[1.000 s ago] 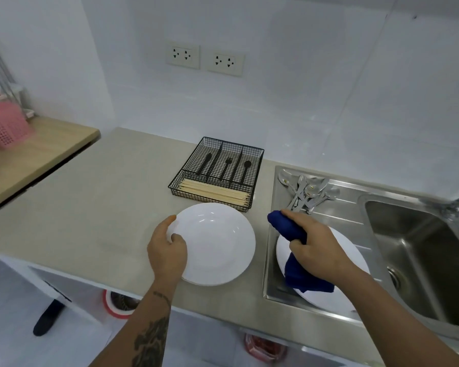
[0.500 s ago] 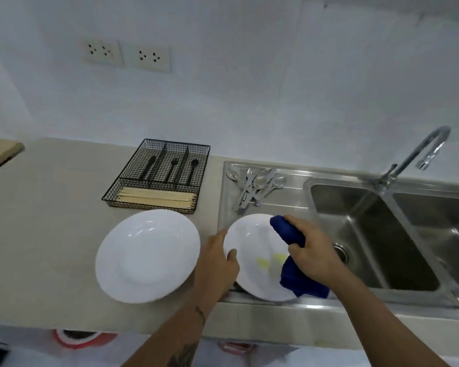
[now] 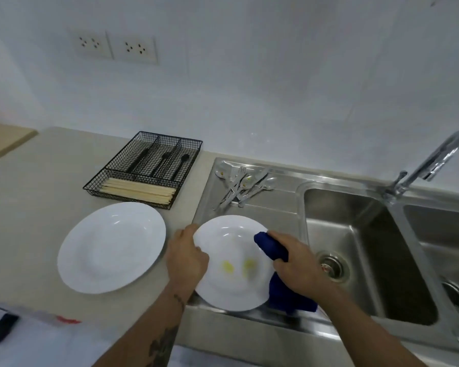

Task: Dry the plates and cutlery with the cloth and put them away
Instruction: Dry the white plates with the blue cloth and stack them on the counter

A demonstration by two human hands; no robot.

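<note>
Lower centre of frame: left hand (image 3: 187,258) gripping rim of round white ceramic plate (image 3: 231,263) over steel drainboard (image 3: 273,207); right hand (image 3: 298,263) clutching bunched dark-blue cloth (image 3: 272,249). Risk: wet rim slipping, plate striking steel, chipping.

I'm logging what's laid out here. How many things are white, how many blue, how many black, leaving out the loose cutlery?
White: 2, the plate on the counter and the plate on the drainboard that the left hand grips.
Blue: 1, the cloth in the right hand.
Black: 1, the wire cutlery tray.
Total: 4
</note>
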